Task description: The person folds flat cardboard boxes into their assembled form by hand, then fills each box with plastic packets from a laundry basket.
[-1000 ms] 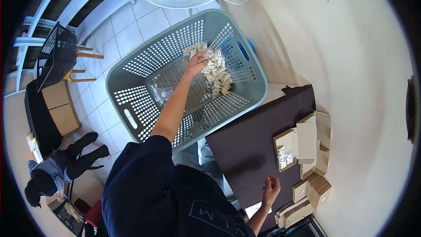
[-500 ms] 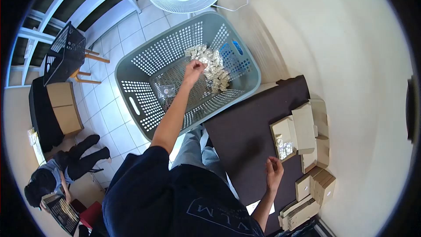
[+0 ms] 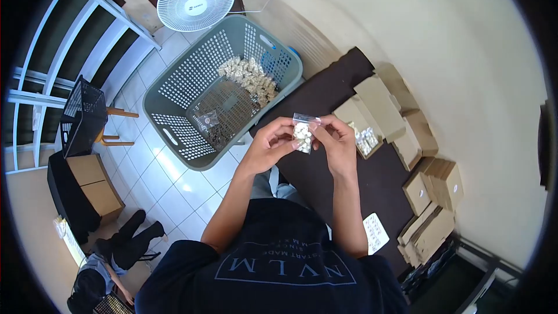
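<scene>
Between my two hands is a small clear plastic bag [image 3: 302,132] filled with small whitish pieces. My left hand [image 3: 268,146] pinches the bag's left side, thumb across its front. My right hand [image 3: 337,142] grips the upper right edge, thumb against the front. What the pieces are is too small to tell. Beyond my hands, a large grey-green basket [image 3: 165,90] holds a pile of similar small bags [image 3: 251,77] at its far right end. To the right, an open cardboard box [image 3: 349,110] contains more small bags [image 3: 366,139].
The dark cloth-covered table [image 3: 372,183] carries a sheet of stickers [image 3: 375,233], small boxes [image 3: 431,189] and flattened cardboard [image 3: 427,229]. A white fan [image 3: 196,3] stands behind the basket. Another person [image 3: 110,264] is at lower left, near stacked cartons [image 3: 93,180].
My left hand has come back out of the basket and now holds a small bag in front of me. My right hand has risen from over the table to meet it. The view has shifted.
</scene>
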A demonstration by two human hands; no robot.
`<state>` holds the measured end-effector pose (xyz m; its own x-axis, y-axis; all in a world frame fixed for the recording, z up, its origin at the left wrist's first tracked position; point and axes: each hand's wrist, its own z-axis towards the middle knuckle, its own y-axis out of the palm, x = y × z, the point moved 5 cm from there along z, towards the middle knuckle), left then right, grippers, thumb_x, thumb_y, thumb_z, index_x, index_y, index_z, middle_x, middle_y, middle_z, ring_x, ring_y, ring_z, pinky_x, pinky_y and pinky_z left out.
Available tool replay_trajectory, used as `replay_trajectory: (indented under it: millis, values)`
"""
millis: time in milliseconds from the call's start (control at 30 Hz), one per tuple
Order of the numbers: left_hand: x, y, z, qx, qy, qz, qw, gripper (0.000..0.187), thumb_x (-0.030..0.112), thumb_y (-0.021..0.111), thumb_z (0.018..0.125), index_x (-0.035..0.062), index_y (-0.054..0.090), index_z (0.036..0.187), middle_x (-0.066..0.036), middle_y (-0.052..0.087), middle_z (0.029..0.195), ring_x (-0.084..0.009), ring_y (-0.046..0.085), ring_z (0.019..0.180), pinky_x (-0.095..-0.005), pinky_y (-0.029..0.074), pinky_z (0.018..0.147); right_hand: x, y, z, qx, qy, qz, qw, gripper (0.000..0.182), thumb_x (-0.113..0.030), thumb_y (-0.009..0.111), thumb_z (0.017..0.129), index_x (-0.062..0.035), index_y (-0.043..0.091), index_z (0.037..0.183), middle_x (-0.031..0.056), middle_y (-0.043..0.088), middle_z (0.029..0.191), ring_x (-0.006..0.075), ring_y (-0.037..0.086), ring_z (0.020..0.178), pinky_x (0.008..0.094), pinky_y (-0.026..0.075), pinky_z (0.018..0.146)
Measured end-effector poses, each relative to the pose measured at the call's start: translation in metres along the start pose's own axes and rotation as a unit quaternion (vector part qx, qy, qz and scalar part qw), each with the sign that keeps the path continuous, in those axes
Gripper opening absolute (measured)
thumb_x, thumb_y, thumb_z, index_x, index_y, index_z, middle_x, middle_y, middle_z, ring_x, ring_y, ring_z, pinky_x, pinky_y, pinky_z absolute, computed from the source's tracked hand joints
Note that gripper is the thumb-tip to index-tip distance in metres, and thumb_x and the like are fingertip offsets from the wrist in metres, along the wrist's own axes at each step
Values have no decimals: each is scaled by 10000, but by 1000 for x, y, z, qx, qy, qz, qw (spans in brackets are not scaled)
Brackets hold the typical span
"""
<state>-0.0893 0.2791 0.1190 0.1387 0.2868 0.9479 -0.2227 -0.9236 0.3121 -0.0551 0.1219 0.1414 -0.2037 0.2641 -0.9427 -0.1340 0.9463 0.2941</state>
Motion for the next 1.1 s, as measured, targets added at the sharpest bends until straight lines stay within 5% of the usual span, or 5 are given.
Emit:
replay_trajectory:
  millis: [133,300,667,800,1100]
  values:
    - [10,21,-12,22,47,-23,998,302,17,633,907,-18,530,1189,-79,616,1107,-115,590,992,-274,487,882,-10,-10,-32,12,-38,-45,998,55,-28,679,874,26,692,873,31,627,703,58,551,589,212,425,517]
    - [16,46,-13,46,39,72,996,44,1,675,872,-33,669,900,-48,656,843,-85,598,784,-233,476,698,-15,-23,-64,12,-50,-58,997,57,-18,682,865,34,699,878,59,653,719,81,583,601,222,461,535]
    - [-12,81,-39,-36,4,112,993,99,51,594,943,-27,653,928,-26,652,845,-54,566,785,-220,455,700,2,-63,-110,-9,3,31,999,95,-49,676,873,41,685,899,67,653,717,94,594,611,232,479,540]
    - [-26,88,-50,-39,10,200,979,102,74,585,952,-11,619,905,-5,627,814,-39,541,748,-216,437,656,11,-58,-121,-32,-13,-168,985,156,-129,701,875,12,669,816,5,602,653,58,530,583,247,418,516]
    - [-46,84,-74,73,70,276,956,81,12,583,894,-42,589,835,-76,566,721,-102,541,621,-262,417,557,23,-62,-137,-65,7,-248,966,144,-94,698,824,34,647,787,83,613,621,96,564,589,289,440,537]
